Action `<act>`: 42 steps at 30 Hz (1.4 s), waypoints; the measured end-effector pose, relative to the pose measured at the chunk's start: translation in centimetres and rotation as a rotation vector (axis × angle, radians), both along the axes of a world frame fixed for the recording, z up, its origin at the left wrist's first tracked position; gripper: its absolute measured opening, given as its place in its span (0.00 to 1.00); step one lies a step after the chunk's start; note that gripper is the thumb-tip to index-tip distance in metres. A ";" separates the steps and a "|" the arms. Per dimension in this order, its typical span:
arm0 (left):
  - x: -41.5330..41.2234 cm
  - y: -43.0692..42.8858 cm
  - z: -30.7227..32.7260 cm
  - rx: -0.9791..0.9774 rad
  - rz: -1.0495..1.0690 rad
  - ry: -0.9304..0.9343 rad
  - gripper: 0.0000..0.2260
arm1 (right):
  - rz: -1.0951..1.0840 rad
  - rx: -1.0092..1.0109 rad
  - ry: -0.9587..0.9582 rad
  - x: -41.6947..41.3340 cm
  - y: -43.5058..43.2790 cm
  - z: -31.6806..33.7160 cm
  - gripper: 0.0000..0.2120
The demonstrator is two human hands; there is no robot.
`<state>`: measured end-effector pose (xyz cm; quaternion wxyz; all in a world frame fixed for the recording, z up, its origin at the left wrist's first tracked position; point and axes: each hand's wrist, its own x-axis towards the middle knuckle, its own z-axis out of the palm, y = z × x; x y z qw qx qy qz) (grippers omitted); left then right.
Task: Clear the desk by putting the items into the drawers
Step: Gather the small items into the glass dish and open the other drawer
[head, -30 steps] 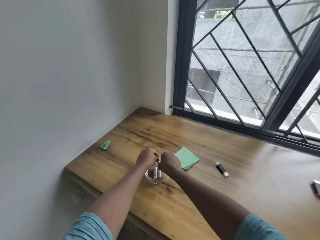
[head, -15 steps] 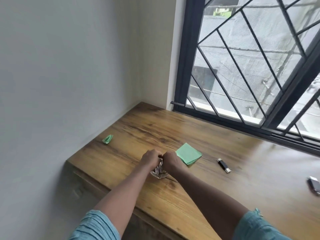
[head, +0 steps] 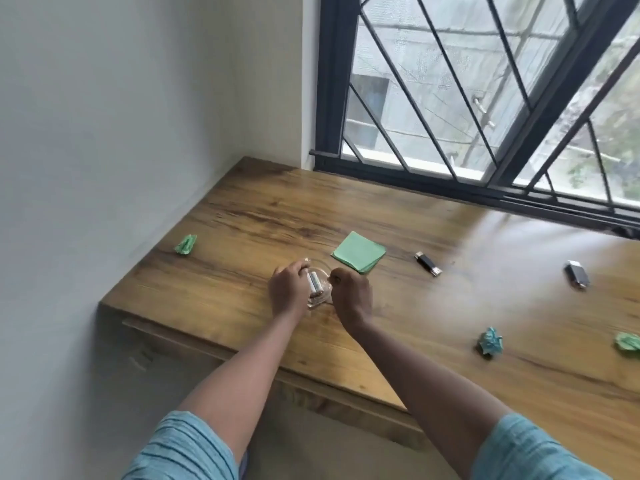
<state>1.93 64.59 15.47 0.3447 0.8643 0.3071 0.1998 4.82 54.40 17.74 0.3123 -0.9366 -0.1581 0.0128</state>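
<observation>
A small clear glass dish [head: 322,299] sits near the front of the wooden desk [head: 242,216]. Two white-and-green batteries [head: 314,283] lie tilted in it. My left hand [head: 286,292] is curled at the dish's left side, its fingers closed round the batteries. On the right side, my right hand [head: 352,296] is curled in a fist, pinching the dish's rim. A green sticky-note pad [head: 358,251] lies just behind the dish. A black USB stick [head: 428,264] and a second black stick [head: 577,275] lie further right.
Crumpled paper balls lie on the desk: a green paper ball [head: 186,244] by the left wall, a teal paper ball [head: 490,341] to the right and another green paper ball [head: 628,346] at the right edge. A drawer front [head: 162,344] is under the desk's left end. A barred window [head: 450,98] runs along the back.
My hands have drawn slightly apart over the dish. The batteries, upright before, now lean towards my left hand. The view has tipped down and shifted right, showing more of the desk.
</observation>
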 end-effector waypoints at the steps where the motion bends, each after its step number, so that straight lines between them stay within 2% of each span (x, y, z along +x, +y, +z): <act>1: -0.4 -0.4 0.1 -0.005 0.027 -0.031 0.13 | -0.007 0.003 -0.009 -0.6 -0.5 -0.1 0.08; 11: -3.4 -2.4 0.9 0.079 0.073 -0.151 0.13 | -0.055 -0.060 -0.030 -4.9 -4.6 -0.9 0.11; 20: -10.0 -9.0 -1.3 0.030 0.066 -0.111 0.14 | -0.212 -0.002 -0.015 -12.2 -12.9 -2.8 0.11; 27: -17.5 -11.8 -3.1 -0.143 0.076 -0.004 0.14 | -0.191 0.052 0.098 -19.3 -13.2 -5.4 0.10; 31: -19.8 -10.5 -4.1 -0.416 0.252 0.129 0.14 | -0.205 0.073 0.356 -21.0 -12.4 -7.1 0.09; 34: -20.3 -9.5 -4.7 -0.627 0.249 0.211 0.18 | -0.164 0.113 0.517 -21.1 -11.5 -9.1 0.11; 37: -19.4 -8.2 -6.1 -0.873 0.282 0.252 0.24 | -0.256 0.337 0.755 -19.8 -9.8 -11.9 0.19; 39: -18.5 -7.2 -7.5 -1.049 0.351 0.255 0.26 | -0.462 0.666 0.969 -19.1 -8.5 -13.6 0.12; 42: -17.7 -6.2 -9.6 -1.248 0.388 0.240 0.27 | -0.779 1.148 1.130 -18.6 -7.0 -15.5 0.16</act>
